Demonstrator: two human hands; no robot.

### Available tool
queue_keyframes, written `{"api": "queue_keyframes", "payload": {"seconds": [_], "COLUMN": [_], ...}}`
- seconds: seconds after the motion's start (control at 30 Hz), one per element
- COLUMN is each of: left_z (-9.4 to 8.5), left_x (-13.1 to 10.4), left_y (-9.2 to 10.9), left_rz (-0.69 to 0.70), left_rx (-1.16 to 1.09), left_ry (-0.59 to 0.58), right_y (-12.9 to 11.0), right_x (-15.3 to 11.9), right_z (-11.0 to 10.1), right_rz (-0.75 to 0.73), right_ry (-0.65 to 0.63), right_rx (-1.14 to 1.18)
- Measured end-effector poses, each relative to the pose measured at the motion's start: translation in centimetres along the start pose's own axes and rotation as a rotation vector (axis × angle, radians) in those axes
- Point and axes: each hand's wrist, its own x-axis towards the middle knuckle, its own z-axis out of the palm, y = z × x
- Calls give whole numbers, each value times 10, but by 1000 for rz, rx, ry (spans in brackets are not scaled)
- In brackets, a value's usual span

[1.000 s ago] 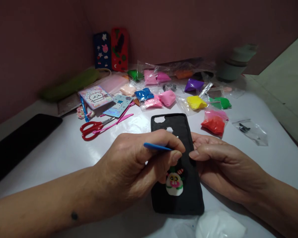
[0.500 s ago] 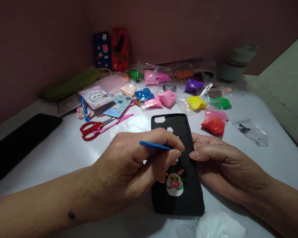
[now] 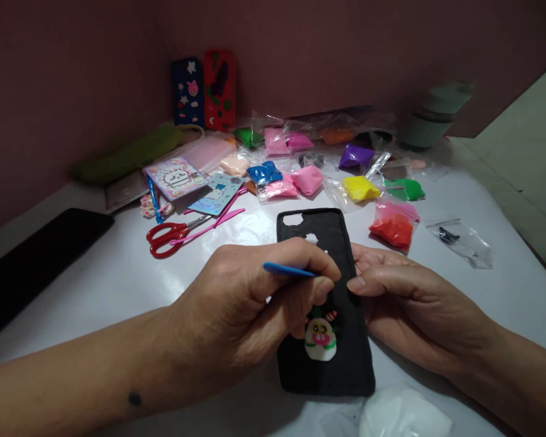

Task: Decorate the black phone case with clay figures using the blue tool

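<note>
My left hand (image 3: 259,297) pinches a blue tool (image 3: 287,270) over the middle of a black phone case (image 3: 323,379); its fingers hide the tool's tip. The right edge of the case is gripped by my right hand (image 3: 404,291), thumb on top. A white clay figure (image 3: 321,343) with a pink and yellow face, green bits and striped pieces is on the lower half of the case. White pieces show near the camera cutout, partly hidden by my left fingers.
Red scissors (image 3: 168,238), pink tools (image 3: 227,218) and cards (image 3: 175,178) lie at the left. Bags of coloured clay (image 3: 361,188) spread across the back. Two decorated cases (image 3: 219,91) lean on the wall. A black slab (image 3: 40,261) lies far left, a white bag (image 3: 404,416) in front.
My left hand and the blue tool have shifted slightly to the right over the case. My right hand and the case look unmoved.
</note>
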Motion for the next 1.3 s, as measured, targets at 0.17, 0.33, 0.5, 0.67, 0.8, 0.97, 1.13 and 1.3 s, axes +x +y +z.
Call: {"api": "queue_keyframes", "payload": {"seconds": [0.17,0.33,0.5,0.67,0.8,0.97,1.13,1.3], "left_z": [-2,-2,-1,-1,-1,0,0,-1], "left_x": [1,2,0,1,2,2,2,3], "left_y": [1,1,0,-1,0,1,2,3], "left_rz": [24,31,43,62,23,-12,-3,2], "left_rx": [-22,-51,-48,-28,-35,-40,-43,-42], "left_ry": [-12,-17,-9,-4,-27,-19,-11,-7], "right_y": [1,1,1,0,-1,-1,-1,0], "right_x": [-1,-2,-1,0,-1,-1,0,-2], "right_z": [-2,-3,-1,0,1,2,2,0], "right_rz": [-8,2,8,8,11,17,9,4], "right_ry": [-13,-11,8,18,4,15,21,-7], "right_rx": [32,39,18,-7,-6,-14,3,6]}}
